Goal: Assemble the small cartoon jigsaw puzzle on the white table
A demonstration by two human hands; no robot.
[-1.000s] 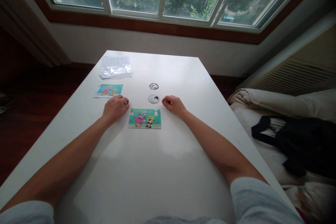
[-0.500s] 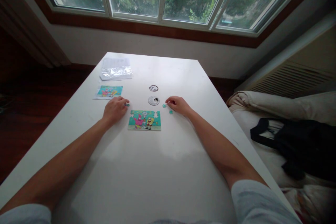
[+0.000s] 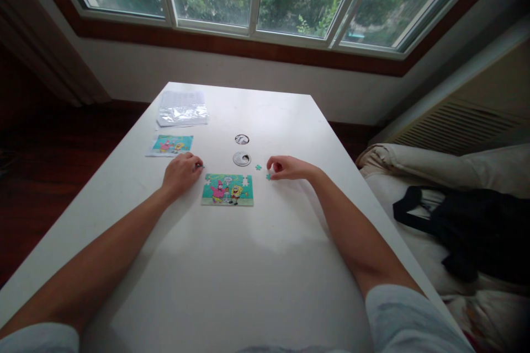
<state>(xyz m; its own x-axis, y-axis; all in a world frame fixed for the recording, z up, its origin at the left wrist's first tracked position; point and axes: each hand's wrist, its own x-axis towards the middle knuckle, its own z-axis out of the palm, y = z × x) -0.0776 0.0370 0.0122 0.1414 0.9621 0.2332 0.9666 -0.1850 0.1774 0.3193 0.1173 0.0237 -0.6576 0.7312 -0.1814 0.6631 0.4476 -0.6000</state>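
A small cartoon jigsaw puzzle (image 3: 227,189), nearly whole, lies on the white table (image 3: 232,276). My left hand (image 3: 181,171) rests curled just left of it, fingertips over a small teal piece (image 3: 201,166). My right hand (image 3: 287,167) sits to the right of the puzzle, its fingers pinched on a teal piece (image 3: 268,177) at the table surface. Another loose teal piece (image 3: 258,167) lies between that hand and the puzzle's top right corner.
A printed reference picture (image 3: 169,144) and a clear plastic bag (image 3: 183,108) lie at the far left of the table. Two round cable grommets (image 3: 242,158) sit behind the puzzle. A black bag (image 3: 464,231) rests on bedding to the right. Windows run along the back.
My right hand has slid right and slightly toward me, uncovering two loose teal pieces and closing its fingers on one. My left hand has stayed in place.
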